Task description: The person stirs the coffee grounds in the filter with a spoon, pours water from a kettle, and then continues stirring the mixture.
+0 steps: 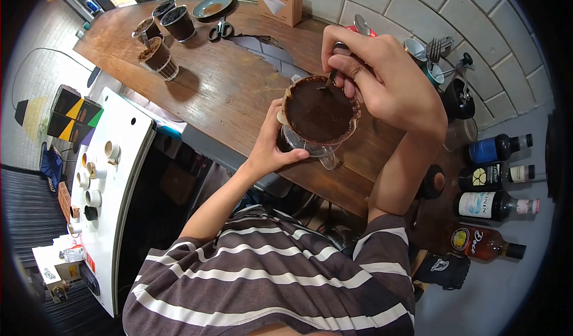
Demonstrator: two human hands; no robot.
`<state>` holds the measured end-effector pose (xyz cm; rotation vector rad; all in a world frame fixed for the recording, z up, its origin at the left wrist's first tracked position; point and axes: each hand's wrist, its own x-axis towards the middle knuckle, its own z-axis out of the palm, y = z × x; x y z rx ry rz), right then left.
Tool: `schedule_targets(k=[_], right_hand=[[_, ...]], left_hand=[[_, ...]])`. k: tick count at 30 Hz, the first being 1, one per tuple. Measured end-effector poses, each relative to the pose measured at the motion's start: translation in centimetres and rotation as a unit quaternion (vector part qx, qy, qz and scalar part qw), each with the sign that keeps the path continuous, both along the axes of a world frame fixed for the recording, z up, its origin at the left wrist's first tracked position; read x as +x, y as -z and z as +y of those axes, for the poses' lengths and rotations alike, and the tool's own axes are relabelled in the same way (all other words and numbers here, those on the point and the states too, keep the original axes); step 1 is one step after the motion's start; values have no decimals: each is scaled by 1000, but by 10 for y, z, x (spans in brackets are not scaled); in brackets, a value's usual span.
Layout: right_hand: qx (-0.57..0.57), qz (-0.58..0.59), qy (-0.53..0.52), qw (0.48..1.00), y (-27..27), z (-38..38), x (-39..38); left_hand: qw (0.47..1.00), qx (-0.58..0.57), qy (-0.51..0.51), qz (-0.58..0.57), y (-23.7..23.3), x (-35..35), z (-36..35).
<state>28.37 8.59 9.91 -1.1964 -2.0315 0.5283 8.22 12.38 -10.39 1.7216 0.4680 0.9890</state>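
A glass vessel with a handle holds dark brown, wet-looking stuff almost up to its rim, with brown smears round the edge. My left hand is wrapped round the vessel's left side, thumb low on the glass. Above the right part of the rim, my right hand pinches the handle of a metal spoon, whose lower end dips into the dark stuff. Part of the spoon is hidden by my fingers.
Several glasses of dark grounds, a plate, scissors and a box stand on the wooden counter. Bottles line the right side. Cups with forks are near the tiled wall.
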Motion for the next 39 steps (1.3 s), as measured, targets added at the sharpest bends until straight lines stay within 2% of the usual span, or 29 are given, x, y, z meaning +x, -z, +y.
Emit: schedule_targets(k=[6,14,24,39], right_hand=[[0,4,-16,1000,4,3,-1],[23,-51,8,998,0,0,-7],[46,-37,-12,998,3,-4,-10],[67,-67,27,995,-1,-19,-23]], left_hand=[[1000,1,-5,-1,-3,1,-1],[1000,11,-4,-5,0,1,0],[1000,19,-7,-3,-6,-1,-1],[999,34,-7,-2,-7,0,1]])
